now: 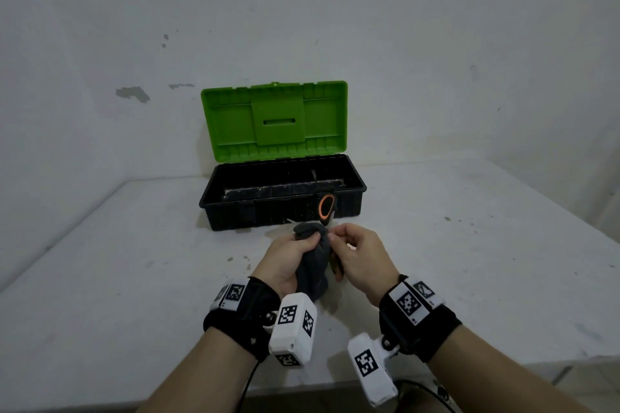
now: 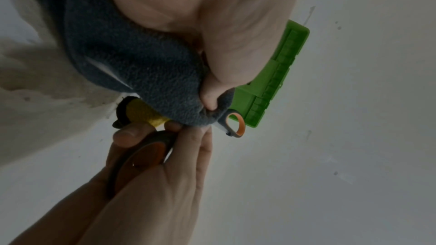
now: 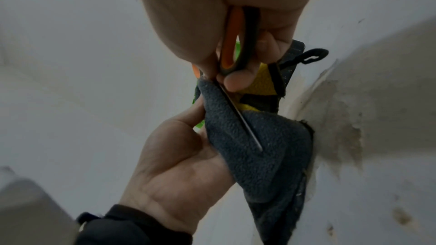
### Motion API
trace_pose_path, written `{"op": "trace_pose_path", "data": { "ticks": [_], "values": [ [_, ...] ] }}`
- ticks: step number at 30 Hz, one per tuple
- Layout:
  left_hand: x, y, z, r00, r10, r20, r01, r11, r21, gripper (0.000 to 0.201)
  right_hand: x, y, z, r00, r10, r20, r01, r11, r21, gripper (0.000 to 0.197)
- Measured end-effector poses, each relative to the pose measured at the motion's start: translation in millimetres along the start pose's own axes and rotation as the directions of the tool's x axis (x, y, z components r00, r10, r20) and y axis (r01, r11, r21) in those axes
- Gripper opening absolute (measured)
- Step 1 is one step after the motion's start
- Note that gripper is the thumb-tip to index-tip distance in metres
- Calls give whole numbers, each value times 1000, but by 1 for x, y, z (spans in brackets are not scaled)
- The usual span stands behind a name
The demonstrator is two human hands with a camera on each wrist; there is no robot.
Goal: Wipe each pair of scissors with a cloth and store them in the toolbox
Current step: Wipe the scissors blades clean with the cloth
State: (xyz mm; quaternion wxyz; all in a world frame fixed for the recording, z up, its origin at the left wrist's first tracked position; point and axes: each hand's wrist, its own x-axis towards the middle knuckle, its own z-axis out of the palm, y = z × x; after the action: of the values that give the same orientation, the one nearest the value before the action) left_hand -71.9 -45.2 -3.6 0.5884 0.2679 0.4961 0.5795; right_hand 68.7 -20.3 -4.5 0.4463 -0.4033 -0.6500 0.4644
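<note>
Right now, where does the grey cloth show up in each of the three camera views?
Head: grey cloth at lower centre, gripped by the left hand.
Left wrist: upper left to centre.
Right wrist: centre right.
Shared landmark: the scissors' orange handle loop.
</note>
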Motion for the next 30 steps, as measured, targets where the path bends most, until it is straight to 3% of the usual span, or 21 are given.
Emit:
{"op": "trace_pose_path", "data": {
  "ticks": [5, 9, 12, 17, 22, 30],
  "values": [
    [10, 10, -11, 996, 27, -88, -28, 1000, -10, 24, -6, -4, -4, 1000, 16, -1, -16, 1000, -8, 17],
    [23, 26, -41, 980, 12, -201, -47, 984, -173, 27, -11, -3, -17, 998, 55, -21, -54, 997, 55, 16],
    [17, 28, -48, 985, 33, -169, -59, 987, -152, 23, -7, -8, -26, 994, 86, -70, -74, 984, 162, 17],
    [-1, 17, -24, 1000, 20, -8, -20, 1000, -6, 38, -2, -18, -14, 996, 70, -48, -59, 976, 211, 19],
    [-9, 13, -9, 996, 10, 86, -13, 999, 37, 25, -2, -15, -2, 997, 58, -46, -48, 981, 190, 17],
    [-5, 9, 1, 999, 45, 4, -45, 994, 102, 25, -7, -9, 2, 991, 132, 17, -133, 971, 199, 20]
  ]
}}
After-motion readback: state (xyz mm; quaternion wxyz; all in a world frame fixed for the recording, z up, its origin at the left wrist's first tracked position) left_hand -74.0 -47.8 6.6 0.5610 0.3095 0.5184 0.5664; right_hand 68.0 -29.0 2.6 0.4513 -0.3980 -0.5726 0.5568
